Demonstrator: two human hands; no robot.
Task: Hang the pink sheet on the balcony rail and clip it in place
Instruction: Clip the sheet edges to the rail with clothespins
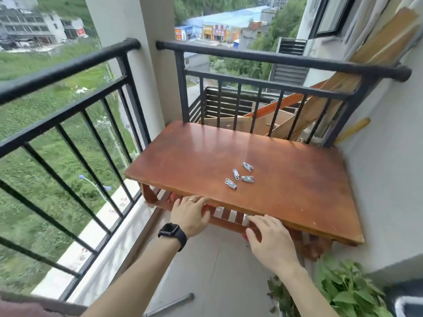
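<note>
On tabletop [286,179] centre: four grey clips [235,174], loose. At its front edge: left hand [188,213], right hand [270,239], each grip wide, empty. Behind and leftward: balcony rail [274,57]. Lower left corner: pinkish cloth [16,308], blurred.

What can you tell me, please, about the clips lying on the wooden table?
Four small clips lie loose in a cluster near the middle of the reddish-brown wooden table. They are pale grey with a silvery sheen; whether metal or plastic I cannot tell. Each lies flat and points a different way; they sit close together. They grip nothing. Neither the left hand nor the right hand touches them; both are at the table's near edge.
</note>
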